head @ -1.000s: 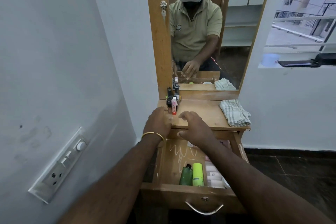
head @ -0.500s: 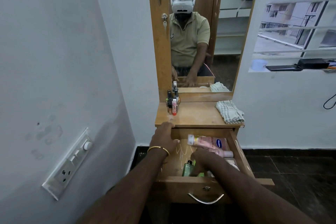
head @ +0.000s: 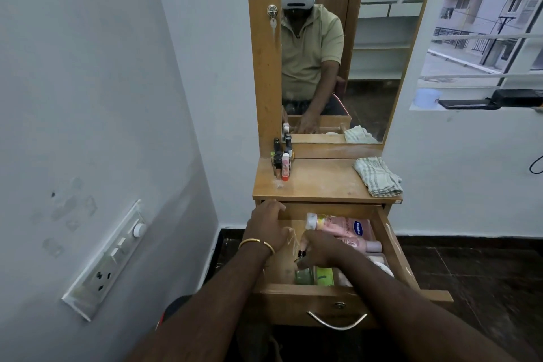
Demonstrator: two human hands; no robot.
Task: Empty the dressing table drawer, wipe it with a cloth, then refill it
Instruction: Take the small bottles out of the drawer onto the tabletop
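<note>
Change: since half a second ago the right hand [head: 318,250] has lifted slightly off the bottles at the drawer's near end, and a small dark bottle cap now shows beside its fingers; the left hand [head: 269,222] has kept its place at the drawer's back left corner.
Left hand: fingers curled over the left rear edge of the drawer [head: 393,250], just under the tabletop; a gold bangle [head: 256,243] sits on the wrist.
Right hand: reaches into the drawer, fingers bent down around the neck of the green bottle [head: 304,275]; the grip looks closed on it, though the palm hides the contact.
Drawer: pulled fully out, with a metal handle [head: 337,321] on its front.
Contents: two pink lotion bottles [head: 340,225] lie across the back; a lighter green tube [head: 324,276] lies just beside the green bottle; white items sit at the right.
Tabletop: small cosmetic bottles [head: 281,160] stand at the back left; a folded checked cloth [head: 377,176] lies at the right.
Mirror: shows the person's reflection.
</note>
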